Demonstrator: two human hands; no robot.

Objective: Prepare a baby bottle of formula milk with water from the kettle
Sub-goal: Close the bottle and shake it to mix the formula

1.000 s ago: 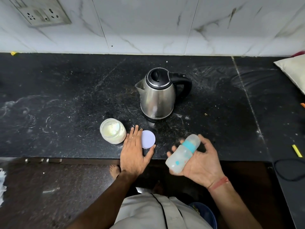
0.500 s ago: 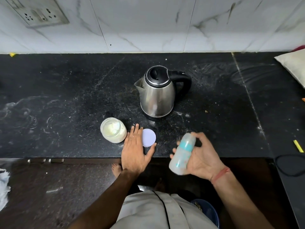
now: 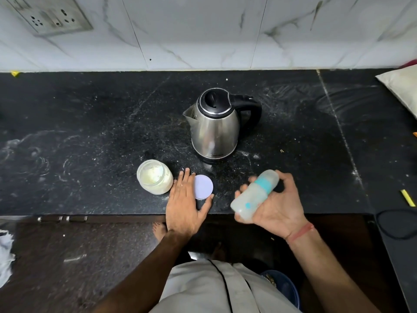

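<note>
Black counter (image 3: 90,132): one kettle (image 3: 214,127), one jar (image 3: 154,177), right hand (image 3: 277,204) gripping one bottle (image 3: 255,195), left hand (image 3: 182,204) flat.

Both forearms were bare, with no sleeves reaching them, and so were the left hand (image 3: 186,204) and the right hand (image 3: 278,206). A reddish thread band (image 3: 301,232) circled the right wrist. The person wore a pale, off-white garment (image 3: 214,288) with a thin dark line running down its front, and the feet (image 3: 158,229) were bare.
</note>
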